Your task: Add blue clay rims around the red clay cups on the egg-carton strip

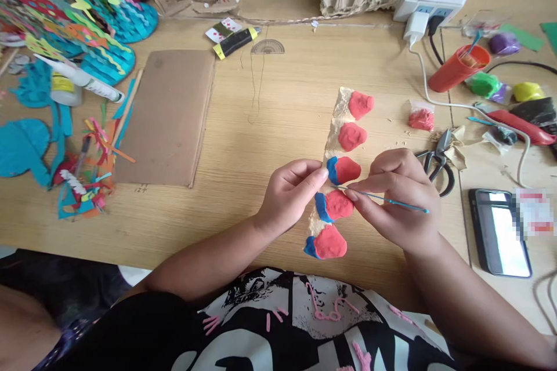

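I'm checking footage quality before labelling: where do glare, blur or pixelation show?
Head view: the phone screen is pale with apparent glare; head view: the white-and-red item beside it is pixelated beyond reading; head view: left hand, right hand and red-and-blue strip look fairly sharp, without obvious motion blur.
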`<move>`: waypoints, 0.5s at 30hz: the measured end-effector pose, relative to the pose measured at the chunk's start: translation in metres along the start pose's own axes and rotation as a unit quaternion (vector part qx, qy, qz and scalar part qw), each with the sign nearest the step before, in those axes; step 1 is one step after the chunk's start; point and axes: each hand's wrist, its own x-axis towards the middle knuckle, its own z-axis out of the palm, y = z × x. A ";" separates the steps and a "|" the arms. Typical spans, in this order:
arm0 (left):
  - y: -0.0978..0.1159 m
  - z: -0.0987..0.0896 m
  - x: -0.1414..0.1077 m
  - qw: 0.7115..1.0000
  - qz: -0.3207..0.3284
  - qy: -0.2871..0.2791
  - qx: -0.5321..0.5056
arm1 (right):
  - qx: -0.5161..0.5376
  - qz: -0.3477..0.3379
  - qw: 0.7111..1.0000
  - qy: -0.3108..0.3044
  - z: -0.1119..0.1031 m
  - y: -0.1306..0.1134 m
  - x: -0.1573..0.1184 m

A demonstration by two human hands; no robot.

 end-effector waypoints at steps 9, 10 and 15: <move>0.007 -0.002 -0.001 0.993 0.049 -0.014 0.109 | -0.003 0.006 1.000 -0.013 -0.002 0.000 0.002; 0.007 -0.002 -0.001 0.992 0.053 -0.015 0.112 | 0.006 0.004 1.000 -0.018 -0.002 0.000 0.003; 0.006 -0.002 -0.001 0.989 0.066 -0.014 0.134 | 0.016 0.000 0.999 -0.033 -0.003 -0.001 0.003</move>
